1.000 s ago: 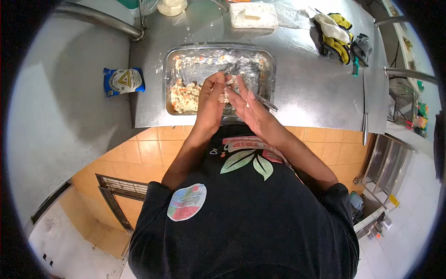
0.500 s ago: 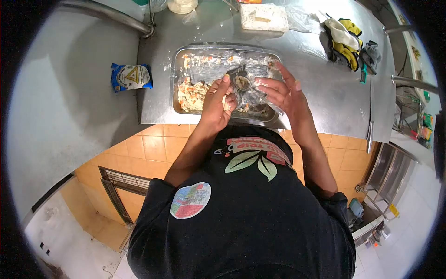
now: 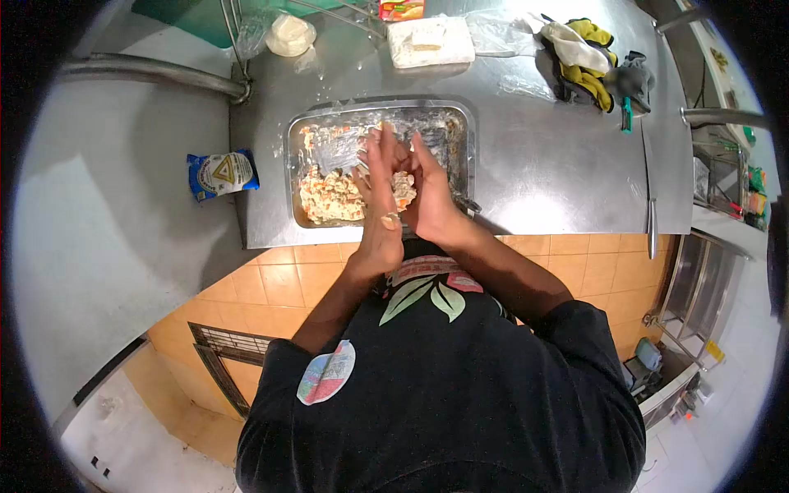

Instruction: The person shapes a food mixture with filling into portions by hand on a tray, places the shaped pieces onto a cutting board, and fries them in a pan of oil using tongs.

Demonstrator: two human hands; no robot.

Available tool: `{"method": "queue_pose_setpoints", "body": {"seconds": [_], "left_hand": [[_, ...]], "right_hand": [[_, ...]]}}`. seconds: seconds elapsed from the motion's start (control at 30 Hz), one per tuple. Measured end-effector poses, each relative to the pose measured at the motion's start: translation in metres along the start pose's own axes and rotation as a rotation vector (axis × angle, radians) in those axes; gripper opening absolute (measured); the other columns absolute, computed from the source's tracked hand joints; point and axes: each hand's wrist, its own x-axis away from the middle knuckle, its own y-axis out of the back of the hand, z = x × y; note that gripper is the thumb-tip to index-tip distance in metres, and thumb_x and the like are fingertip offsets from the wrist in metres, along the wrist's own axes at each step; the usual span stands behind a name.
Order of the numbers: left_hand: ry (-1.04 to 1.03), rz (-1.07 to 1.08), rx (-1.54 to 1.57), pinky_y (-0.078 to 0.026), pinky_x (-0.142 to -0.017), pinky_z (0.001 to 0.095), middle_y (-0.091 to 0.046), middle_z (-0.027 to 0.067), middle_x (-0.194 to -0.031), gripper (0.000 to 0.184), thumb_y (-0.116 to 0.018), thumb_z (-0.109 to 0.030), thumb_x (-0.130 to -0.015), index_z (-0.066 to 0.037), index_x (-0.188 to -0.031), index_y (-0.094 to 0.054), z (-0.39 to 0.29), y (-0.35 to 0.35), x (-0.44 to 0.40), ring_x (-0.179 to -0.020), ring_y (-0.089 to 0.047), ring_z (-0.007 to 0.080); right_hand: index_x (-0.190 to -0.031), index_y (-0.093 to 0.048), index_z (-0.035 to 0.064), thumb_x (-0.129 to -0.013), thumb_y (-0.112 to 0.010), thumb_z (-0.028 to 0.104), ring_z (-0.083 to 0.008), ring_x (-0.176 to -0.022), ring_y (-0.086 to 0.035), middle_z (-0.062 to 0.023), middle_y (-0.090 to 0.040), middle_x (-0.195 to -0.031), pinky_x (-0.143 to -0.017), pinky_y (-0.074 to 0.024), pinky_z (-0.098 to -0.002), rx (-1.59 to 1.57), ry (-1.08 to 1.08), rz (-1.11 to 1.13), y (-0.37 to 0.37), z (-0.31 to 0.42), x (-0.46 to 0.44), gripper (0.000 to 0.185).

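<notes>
A metal tray on the steel counter holds a pale, chunky mixture with orange bits, heaped at its near left side. My left hand is over the tray, fingers stretched out, with a smear of mixture near the wrist. Facing it at a slant, my right hand also has straight fingers, its palm turned inward. Mixture shows in the gap between the palms; whether it lies in the tray or against the hands, I cannot tell. What looks like a spoon handle rests across the tray's right rim.
A blue and white packet lies at the left. Toward the back are a whitish block-like container and a plastic-wrapped pale lump. Yellow and black gloves and a long knife are at the right.
The spoon has left my right hand, and a handle now shows at the tray's rim. My hands have come together with straightened fingers. The camera view has shifted slightly.
</notes>
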Motion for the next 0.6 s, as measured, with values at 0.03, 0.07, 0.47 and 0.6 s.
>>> {"method": "queue_pose_setpoints", "body": {"seconds": [0.03, 0.07, 0.47, 0.6], "left_hand": [[-0.023, 0.011, -0.072, -0.003, -0.108, 0.0480, -0.004, 0.0208, -0.149, 0.089, -0.015, -0.069, -0.085, -0.005, -0.143, 0.010, 0.002, 0.001, 0.001, -0.138, -0.006, 0.0318], [-0.059, -0.058, -0.105, 0.000, -0.107, 0.0498, 0.000, 0.0194, -0.150, 0.085, -0.014, -0.066, -0.087, -0.006, -0.144, 0.005, 0.008, -0.001, -0.002, -0.138, -0.003, 0.0318], [0.003, -0.276, -0.369, 0.000, -0.110, 0.0420, -0.011, 0.0164, -0.149, 0.068, -0.007, -0.049, -0.095, 0.000, -0.142, -0.013, 0.007, 0.001, -0.037, -0.139, -0.001, 0.0306], [-0.081, -0.116, 0.090, -0.004, -0.111, 0.0413, -0.011, 0.0169, -0.149, 0.077, -0.011, -0.059, -0.091, -0.002, -0.143, -0.010, -0.006, -0.026, -0.029, -0.138, -0.007, 0.0289]], "right_hand": [[-0.128, -0.045, 0.0049, -0.095, -0.033, 0.046, -0.0204, -0.116, -0.045, -0.0074, -0.050, -0.125, -0.102, -0.0302, -0.0352, -0.044, 0.003, 0.047, -0.002, -0.001, 0.001, 0.054], [-0.130, -0.043, 0.0046, -0.094, -0.031, 0.050, -0.0198, -0.118, -0.043, -0.0079, -0.049, -0.127, -0.104, -0.0279, -0.0359, -0.051, 0.025, 0.115, -0.004, -0.002, 0.004, 0.059], [-0.144, -0.007, 0.0062, -0.092, -0.014, 0.059, -0.0187, -0.138, -0.009, -0.0082, -0.011, -0.150, -0.111, -0.0024, -0.0322, 0.472, 0.298, 0.251, -0.011, -0.001, 0.019, 0.074], [-0.143, -0.008, 0.0031, -0.094, -0.012, 0.056, -0.0192, -0.138, -0.008, -0.0100, -0.013, -0.150, -0.111, -0.0019, -0.0306, 0.441, 0.403, 0.106, -0.016, 0.021, -0.008, 0.073]]}}
